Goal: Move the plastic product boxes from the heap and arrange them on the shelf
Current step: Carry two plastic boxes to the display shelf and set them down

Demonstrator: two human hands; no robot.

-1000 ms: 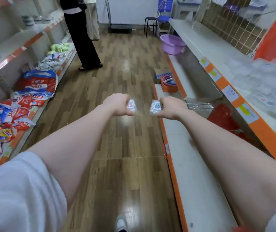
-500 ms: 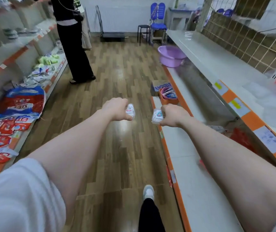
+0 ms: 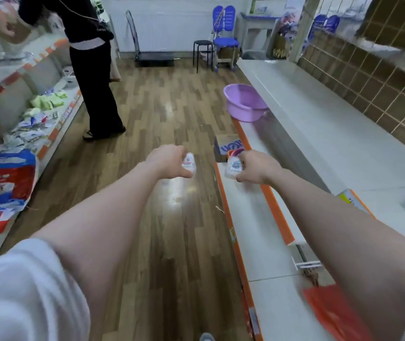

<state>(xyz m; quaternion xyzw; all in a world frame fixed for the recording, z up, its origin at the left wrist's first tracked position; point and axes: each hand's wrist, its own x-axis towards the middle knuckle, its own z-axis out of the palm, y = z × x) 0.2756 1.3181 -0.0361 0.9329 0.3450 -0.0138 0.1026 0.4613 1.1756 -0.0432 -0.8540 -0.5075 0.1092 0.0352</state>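
**Two boxes carried down the shop aisle**

Here, both arms were stretched forward over the wooden floor (image 3: 172, 242) of a shop aisle. The left hand (image 3: 169, 161) had its fingers curled round a small clear plastic box (image 3: 188, 161) with a red-and-white label, held above the floor, well left of the shelving. The right hand (image 3: 258, 168) gripped a second clear box (image 3: 233, 166) with a bluish label, held over the orange front edge of the lowest shelf (image 3: 253, 217) on the right; whether it touched the shelf could not be told.

Just beyond that hand, a cardboard carton (image 3: 226, 145) stood on the floor against the shelf's far end, with a small orange tub (image 3: 233, 152) beside it. A purple basin (image 3: 244, 102) sat farther along, at the front edge of the next shelf up. An orange bag (image 3: 331, 313) lay on the shelf's near end.

Along the left shelving lay red-and-blue packets (image 3: 2, 183) and green cloths (image 3: 48, 100). A person in black (image 3: 91, 70) stood facing those shelves. A black stool (image 3: 202, 49) and a blue chair (image 3: 224, 33) stood at the back wall.
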